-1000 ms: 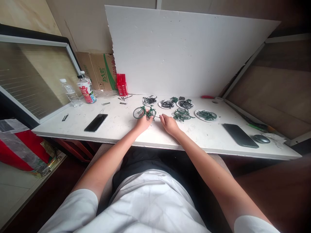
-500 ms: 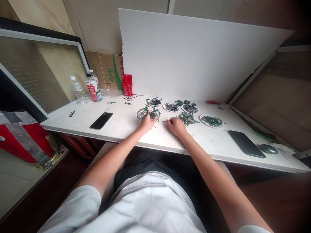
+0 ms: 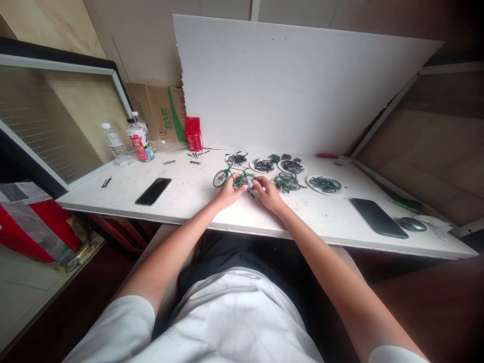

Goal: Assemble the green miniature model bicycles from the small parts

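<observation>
A small dark green model bicycle (image 3: pixel 228 173) stands upright in the grip of my left hand (image 3: pixel 228 193), whose fingers close around its middle; its front wheel points left. My right hand (image 3: pixel 269 195) is at the bicycle's rear wheel, thumb and fingers pinched together against that end. What sits between those fingertips, if anything, is too small to make out. Just beyond my right hand lies a pile of green bicycle frames (image 3: pixel 287 182). Behind are white plates of dark parts (image 3: pixel 237 159), black parts (image 3: pixel 263 165) and black wheels (image 3: pixel 292 167).
To the right are a plate of green parts (image 3: pixel 324 184), a dark phone-like slab (image 3: pixel 379 218) and a mouse (image 3: pixel 413 224). On the left lie a phone (image 3: pixel 153 191), bottles (image 3: pixel 140 141) and small black pieces (image 3: pixel 194 162). A red box (image 3: pixel 194 134) stands against a white board (image 3: pixel 302 85).
My right hand has moved left from the tabletop beside the frame pile to the bicycle's rear wheel. My left hand still holds the bicycle. The camera view has shifted slightly.
</observation>
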Motion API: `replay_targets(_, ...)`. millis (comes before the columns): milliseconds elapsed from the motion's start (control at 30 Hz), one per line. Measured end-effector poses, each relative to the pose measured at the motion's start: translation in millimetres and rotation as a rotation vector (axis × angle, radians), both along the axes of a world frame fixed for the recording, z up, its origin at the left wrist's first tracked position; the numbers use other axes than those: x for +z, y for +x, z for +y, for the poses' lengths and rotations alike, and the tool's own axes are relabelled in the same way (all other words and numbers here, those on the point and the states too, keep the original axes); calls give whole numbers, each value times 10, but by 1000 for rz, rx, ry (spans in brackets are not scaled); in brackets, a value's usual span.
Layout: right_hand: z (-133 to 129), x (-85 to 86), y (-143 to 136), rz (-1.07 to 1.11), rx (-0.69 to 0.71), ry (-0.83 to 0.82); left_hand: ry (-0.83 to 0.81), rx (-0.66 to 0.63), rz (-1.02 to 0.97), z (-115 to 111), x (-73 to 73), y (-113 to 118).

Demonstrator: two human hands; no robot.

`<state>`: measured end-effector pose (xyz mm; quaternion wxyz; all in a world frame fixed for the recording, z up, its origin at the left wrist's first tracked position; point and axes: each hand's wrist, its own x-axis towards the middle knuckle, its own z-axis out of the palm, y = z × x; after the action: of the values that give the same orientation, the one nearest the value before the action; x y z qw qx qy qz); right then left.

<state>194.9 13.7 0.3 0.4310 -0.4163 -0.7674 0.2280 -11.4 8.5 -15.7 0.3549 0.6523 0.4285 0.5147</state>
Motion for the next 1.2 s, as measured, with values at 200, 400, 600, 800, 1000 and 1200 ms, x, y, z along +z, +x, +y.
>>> replay_targets(200,-27,30,6,67,-109,124,39,22,-49,59,22,20)
replay_targets(400,-130,77,-8,-67,-246,292,-27,25,-57,17,59,21)
replay_targets(600,-149,97,-4,-184,-205,382,-73,-307,-211,-129,264,-2)
replay_targets(800,-101,36,-12,-259,-142,475,-221,-234,-368,-101,284,26)
replay_targets(1000,-159,49,-79,-344,-124,504,-243,-108,-475,-10,186,54)
replay_targets(1200,-133,20,-77,-267,-38,462,-219,159,-544,72,164,25)
